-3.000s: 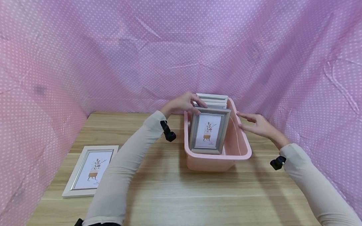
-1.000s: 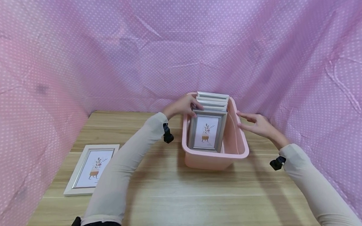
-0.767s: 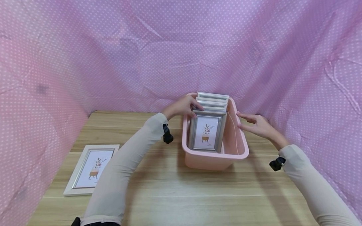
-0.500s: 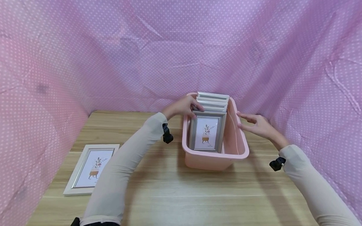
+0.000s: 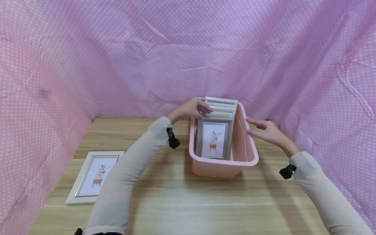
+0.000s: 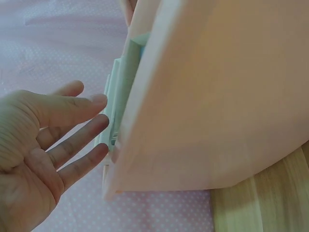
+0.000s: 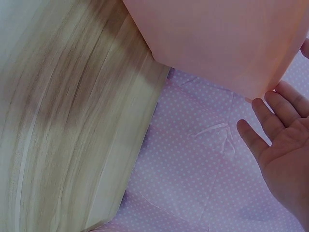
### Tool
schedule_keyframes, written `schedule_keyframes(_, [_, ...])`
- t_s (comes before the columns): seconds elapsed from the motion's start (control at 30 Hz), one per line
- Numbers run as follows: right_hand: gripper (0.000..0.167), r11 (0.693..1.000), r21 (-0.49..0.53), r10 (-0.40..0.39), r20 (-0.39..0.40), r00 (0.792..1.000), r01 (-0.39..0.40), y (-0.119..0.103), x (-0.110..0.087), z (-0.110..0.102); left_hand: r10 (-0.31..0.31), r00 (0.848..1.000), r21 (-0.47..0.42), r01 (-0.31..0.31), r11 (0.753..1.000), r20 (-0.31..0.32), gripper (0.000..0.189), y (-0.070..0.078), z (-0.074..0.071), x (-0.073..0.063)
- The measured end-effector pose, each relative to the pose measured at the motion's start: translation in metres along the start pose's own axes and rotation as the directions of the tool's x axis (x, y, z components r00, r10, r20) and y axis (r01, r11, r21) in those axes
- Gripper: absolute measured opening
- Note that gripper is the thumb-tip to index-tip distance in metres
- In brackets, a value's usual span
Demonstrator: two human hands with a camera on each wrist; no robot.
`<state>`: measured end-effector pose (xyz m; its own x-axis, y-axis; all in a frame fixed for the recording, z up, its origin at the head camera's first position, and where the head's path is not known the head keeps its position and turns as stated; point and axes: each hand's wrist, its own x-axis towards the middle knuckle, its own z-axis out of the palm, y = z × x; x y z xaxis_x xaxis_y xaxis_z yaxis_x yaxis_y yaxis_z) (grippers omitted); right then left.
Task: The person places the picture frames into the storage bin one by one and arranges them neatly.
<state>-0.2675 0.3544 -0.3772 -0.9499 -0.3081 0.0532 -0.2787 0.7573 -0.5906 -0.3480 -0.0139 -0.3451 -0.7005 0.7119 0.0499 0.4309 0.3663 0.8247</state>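
Observation:
In the head view a pink plastic bin (image 5: 217, 170) holds several picture frames standing on edge in a row. Foremost is a silver-grey picture frame (image 5: 213, 143) with a potted-plant print, leaning back. White and silver frames (image 5: 221, 104) stand behind it, their top edges above the bin's far end. My left hand (image 5: 189, 109) hovers at the front frame's upper left corner; its fingers are loosely spread in the left wrist view, beside the frame edges. At the bin's right rim, my right hand (image 5: 267, 131) touches with extended fingertips, palm showing in the right wrist view.
A white picture frame (image 5: 85, 195) with the same kind of print lies face up on the wooden table (image 5: 222, 208) at the left, partly covered by my left sleeve (image 5: 123, 177). Polka-dot pink cloth (image 5: 190, 52) hangs around the table's back and sides.
Over three seconds the silver-grey frame has sunk lower and stands straighter in the bin. My left fingers have loosened from its upper left edge. The right hand stays at the rim.

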Motion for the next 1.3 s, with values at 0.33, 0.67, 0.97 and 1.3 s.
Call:
schedule_keyframes(0.33, [0.058, 1.000, 0.008, -0.019, 0.004, 1.000, 0.019, -0.003, -0.002, 0.004, 0.015, 0.994, -0.072, -0.023, 0.997, -0.110, 0.039, -0.005, -0.009, -0.025])
schedule_keyframes(0.67, [0.059, 1.000, -0.003, 0.004, 0.004, 1.000, -0.004, -0.003, -0.013, 0.010, -0.061, 0.989, -0.085, 0.050, 0.995, -0.137, 0.039, -0.032, -0.030, -0.072])
schedule_keyframes(0.97, [0.060, 1.000, 0.008, 0.016, 0.003, 1.000, -0.016, -0.008, -0.008, 0.002, -0.152, 0.980, -0.063, 0.145, 0.987, -0.131, 0.043, -0.060, -0.059, -0.120])
schedule_keyframes(1.3, [0.062, 0.999, 0.033, 0.022, 0.019, 1.000, -0.022, -0.007, -0.005, 0.001, -0.262, 0.955, 0.079, 0.274, 0.958, -0.143, 0.040, -0.090, -0.084, -0.185])
